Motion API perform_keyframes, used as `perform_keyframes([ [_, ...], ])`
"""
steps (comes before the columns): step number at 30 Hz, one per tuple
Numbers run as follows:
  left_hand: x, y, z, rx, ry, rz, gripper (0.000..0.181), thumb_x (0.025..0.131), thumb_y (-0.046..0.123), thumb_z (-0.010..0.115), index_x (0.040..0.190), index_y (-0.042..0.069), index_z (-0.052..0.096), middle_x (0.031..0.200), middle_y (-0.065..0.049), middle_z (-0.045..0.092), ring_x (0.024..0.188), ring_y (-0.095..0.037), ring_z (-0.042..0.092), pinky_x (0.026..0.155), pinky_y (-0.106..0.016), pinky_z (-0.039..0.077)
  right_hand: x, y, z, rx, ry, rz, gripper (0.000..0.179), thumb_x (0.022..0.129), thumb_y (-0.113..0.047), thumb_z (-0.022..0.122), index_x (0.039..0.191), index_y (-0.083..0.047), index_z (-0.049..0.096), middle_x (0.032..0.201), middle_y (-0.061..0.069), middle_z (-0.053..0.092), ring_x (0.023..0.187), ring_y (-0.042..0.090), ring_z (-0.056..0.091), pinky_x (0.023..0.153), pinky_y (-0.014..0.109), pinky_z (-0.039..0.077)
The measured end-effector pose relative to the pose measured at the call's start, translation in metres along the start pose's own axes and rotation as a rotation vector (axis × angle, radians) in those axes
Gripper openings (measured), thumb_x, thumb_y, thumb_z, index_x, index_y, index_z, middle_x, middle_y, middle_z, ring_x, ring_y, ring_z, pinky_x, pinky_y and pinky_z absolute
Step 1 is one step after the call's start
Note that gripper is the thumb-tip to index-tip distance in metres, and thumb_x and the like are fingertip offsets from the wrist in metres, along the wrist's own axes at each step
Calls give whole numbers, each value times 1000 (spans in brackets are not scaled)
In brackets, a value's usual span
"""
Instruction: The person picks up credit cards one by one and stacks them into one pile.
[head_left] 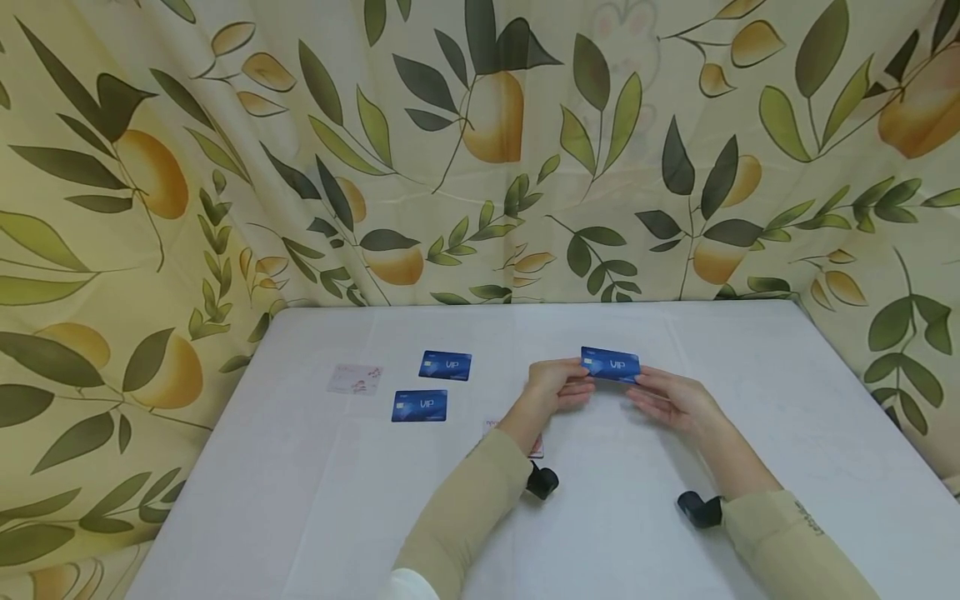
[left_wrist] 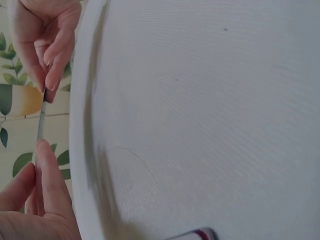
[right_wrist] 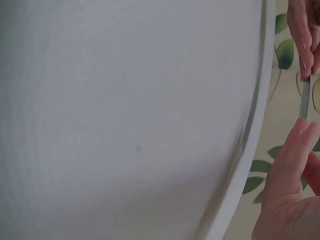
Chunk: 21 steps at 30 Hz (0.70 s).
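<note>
A blue VIP card is held up between both hands, above the white table. My left hand pinches its left end between thumb and fingers. At the other end my right hand pinches the right edge. Both wrist views show the card edge-on, as a thin strip between the fingertips. Two more blue VIP cards lie flat to the left, one farther back and one nearer. A pale card with pink marks lies left of them. Under my left forearm, another pale and red card is mostly hidden.
The white table reaches back to a curtain printed with fruit and leaves. A black camera mount sits at each wrist, the left one close over the partly hidden card, the right one above bare cloth.
</note>
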<state>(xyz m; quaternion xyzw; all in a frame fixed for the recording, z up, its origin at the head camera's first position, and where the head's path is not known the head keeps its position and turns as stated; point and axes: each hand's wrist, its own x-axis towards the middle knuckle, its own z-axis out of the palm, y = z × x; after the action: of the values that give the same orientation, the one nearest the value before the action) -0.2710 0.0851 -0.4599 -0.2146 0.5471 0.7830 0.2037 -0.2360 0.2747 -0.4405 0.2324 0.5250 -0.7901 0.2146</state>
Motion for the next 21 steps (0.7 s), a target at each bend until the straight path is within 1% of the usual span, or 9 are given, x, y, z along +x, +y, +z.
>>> perform_keyframes([
  [1,-1,0,-1,-2,2,3,26,77,-3,67,101,5,69,80,-17,69,74,-29,68,67,-39,56,-1,0,2,-13,9,-7,34,90,-7,56,122,-16,53,75,3,70,73,15,68,75,27,54],
  [3,-3,0,-3,-6,5,12,26,77,-4,67,101,4,69,80,-18,69,73,-29,68,65,-37,57,-4,0,6,-33,29,-17,52,90,-7,56,138,-12,37,74,2,69,73,14,68,74,26,54],
  [4,-4,-1,-4,-8,7,15,26,77,-4,67,101,4,69,80,-18,69,73,-29,68,65,-37,57,-5,1,8,-46,36,-22,57,90,-6,55,142,-9,30,73,2,69,72,13,68,74,26,54],
  [6,-6,-1,-8,-9,11,22,26,77,-4,67,101,4,69,80,-18,69,72,-29,68,64,-36,57,-7,1,13,-63,48,-30,62,91,-6,54,144,-6,23,73,1,69,72,13,68,74,26,54],
  [12,-11,1,-20,-14,9,11,28,77,-3,67,104,4,68,82,-17,69,73,-28,68,64,-36,57,-12,6,25,-85,63,-43,63,90,-6,55,144,-4,22,72,0,69,70,12,68,72,26,55],
  [15,-14,2,-26,-5,20,1,27,77,-1,68,104,6,68,82,-15,69,72,-26,69,63,-35,57,-14,9,30,-88,58,-48,63,90,-6,55,144,-3,22,72,0,68,70,12,68,72,26,55],
  [17,-16,2,-31,7,25,-5,27,77,1,68,104,7,68,82,-14,69,71,-26,69,63,-33,57,-14,11,33,-98,58,-47,62,90,-6,55,144,-3,23,72,-1,68,70,12,68,72,25,55],
  [21,-21,1,-40,42,24,2,26,78,3,68,104,7,68,83,-13,69,71,-24,69,63,-31,57,-16,17,39,-102,45,-52,62,90,-6,55,143,-2,23,73,-1,68,70,12,68,72,25,55],
])
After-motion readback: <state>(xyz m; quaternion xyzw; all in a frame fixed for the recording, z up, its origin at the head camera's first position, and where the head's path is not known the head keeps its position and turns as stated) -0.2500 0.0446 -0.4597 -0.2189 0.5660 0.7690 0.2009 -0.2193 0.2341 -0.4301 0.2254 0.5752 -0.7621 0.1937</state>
